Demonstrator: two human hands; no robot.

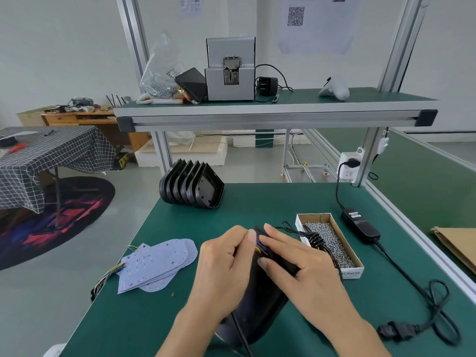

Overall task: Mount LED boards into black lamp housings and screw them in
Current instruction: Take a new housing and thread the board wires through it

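Both hands hold a black lamp housing (pixel 260 292) on the green surface (pixel 144 318): left hand (pixel 221 266) fingers pinch its coloured wires (pixel 260 247), right hand (pixel 304 264) fingers curl over its rim, just right of the LED boards (pixel 157 266)

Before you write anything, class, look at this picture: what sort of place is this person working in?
Probably a small lamp assembly workshop. An aluminium-framed bench with a green mat holds a stack of LED boards, nested black lamp housings and a box of screws.
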